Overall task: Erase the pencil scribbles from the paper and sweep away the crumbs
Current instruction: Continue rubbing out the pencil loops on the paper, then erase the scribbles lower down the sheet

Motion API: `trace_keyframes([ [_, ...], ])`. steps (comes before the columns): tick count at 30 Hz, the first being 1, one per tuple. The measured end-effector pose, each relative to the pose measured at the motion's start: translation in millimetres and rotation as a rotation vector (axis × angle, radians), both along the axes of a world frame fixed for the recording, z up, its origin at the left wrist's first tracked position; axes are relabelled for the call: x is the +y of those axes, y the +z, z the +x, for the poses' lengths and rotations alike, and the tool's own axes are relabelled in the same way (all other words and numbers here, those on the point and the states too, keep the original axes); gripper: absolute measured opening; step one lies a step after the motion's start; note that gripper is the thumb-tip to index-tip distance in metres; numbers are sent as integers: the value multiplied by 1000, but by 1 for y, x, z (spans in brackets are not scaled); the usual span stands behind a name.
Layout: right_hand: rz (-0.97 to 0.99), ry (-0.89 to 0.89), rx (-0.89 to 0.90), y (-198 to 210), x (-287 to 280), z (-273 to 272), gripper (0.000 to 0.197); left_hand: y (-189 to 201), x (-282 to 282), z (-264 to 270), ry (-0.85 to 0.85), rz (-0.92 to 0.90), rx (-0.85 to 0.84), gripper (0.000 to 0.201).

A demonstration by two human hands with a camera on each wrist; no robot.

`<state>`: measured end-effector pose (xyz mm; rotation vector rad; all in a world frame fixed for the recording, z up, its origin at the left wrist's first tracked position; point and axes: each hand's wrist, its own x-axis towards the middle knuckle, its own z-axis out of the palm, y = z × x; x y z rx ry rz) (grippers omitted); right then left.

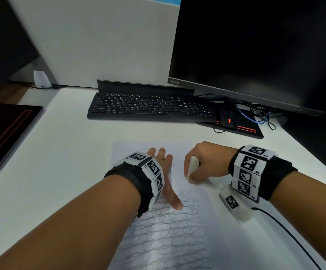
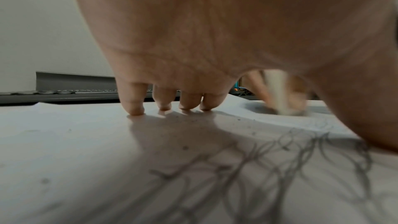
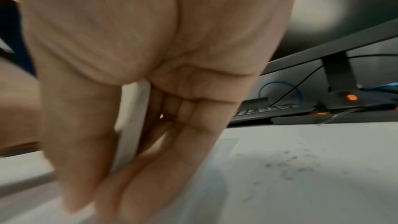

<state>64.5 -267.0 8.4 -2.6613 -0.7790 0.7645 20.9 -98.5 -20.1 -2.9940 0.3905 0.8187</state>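
only r wrist view shows crumbs (image 3: 288, 166); right hand (image 1: 203, 162) grip holds eraser (image 1: 192, 166), left hand (image 1: 165, 178) flat on paper (image 1: 177, 240).

Both forearms are bare. Each wrist wears a black fabric strap (image 1: 123, 173) ringed by white blocks printed with black square-code markers (image 1: 248, 163). A thin black cable (image 1: 286, 232) trails from the right wrist's white unit.
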Motion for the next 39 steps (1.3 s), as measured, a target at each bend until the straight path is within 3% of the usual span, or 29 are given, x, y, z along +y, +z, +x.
trace_keyframes([
  [3,-47,69,111,0,2,-9,9,0,-1,1,7,-3,5,135],
  [7,-23,-70,-80,0,-5,7,9,-3,1,1,5,-6,-1,135],
  [13,10,-134,-87,-6,-7,1,8,-5,2,2,4,-14,-10,136],
  [17,-78,-98,-82,-1,-2,-1,8,-3,10,-4,9,-23,-82,143],
  [20,-160,-38,-101,4,2,-2,10,13,41,-8,77,-30,-90,142],
  [24,-251,38,-102,24,9,-4,13,23,100,-18,140,101,-21,144],
  [27,-254,49,-244,45,14,-4,8,15,121,-33,157,135,55,142],
  [28,-167,3,-276,49,18,-5,6,13,123,-37,164,129,67,141],
  [30,302,-231,-100,51,34,-18,2,11,124,-40,180,102,78,140],
  [32,875,-573,326,42,64,-43,14,11,124,-40,194,86,83,140],
  [33,1034,-707,549,32,79,-55,25,12,124,-40,200,81,87,141],
  [36,1149,-885,1003,-11,127,-93,47,7,124,-42,208,102,88,143],
  [39,1275,-1022,1056,-38,151,-106,41,7,124,-46,207,123,101,139],
])
